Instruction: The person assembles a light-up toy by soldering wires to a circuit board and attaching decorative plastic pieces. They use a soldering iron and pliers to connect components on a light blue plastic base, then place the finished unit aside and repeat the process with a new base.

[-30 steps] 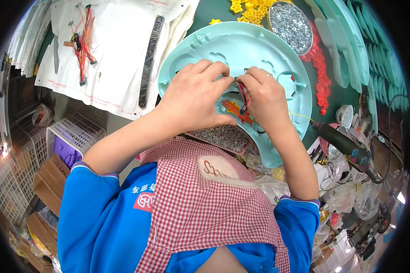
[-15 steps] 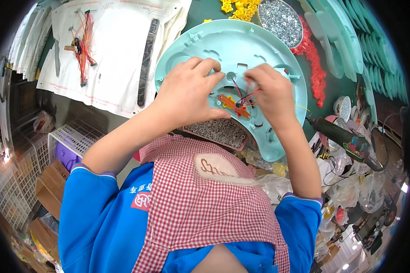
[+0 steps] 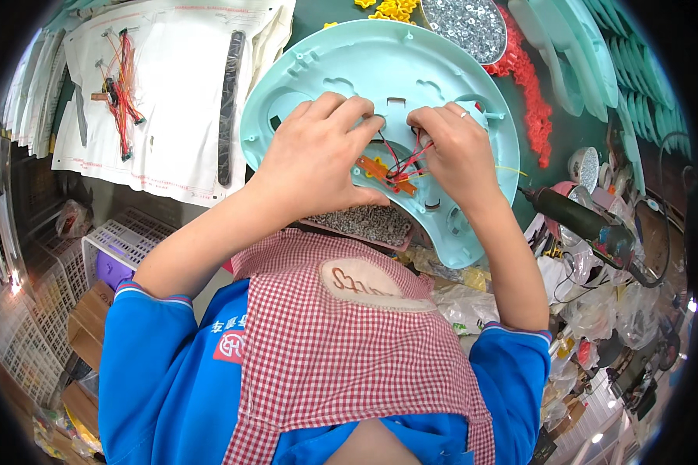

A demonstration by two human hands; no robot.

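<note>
Head view: teal shell [image 3: 384, 71] curved, red-black wires [image 3: 399, 164].

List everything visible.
Shell: one, turquoise, centre
Board: one, orange, in shell
Wires: several, red-black, in shell
Stars: several, yellow, top
Metal bits: many, silver, top
Pile: one, red, right
Panels: many, turquoise, right
Sheeting: uncounted, white, left
Harness: one, reddish, on sheeting
Strip: one, black, on sheeting
Tray: one, pink, below shell
Tool: one, dark, right
Crates: several, white, left
Apron: one, checked, bottom
Left grip: one, bare, over shell
Right grip: one, bare, at wires
</note>
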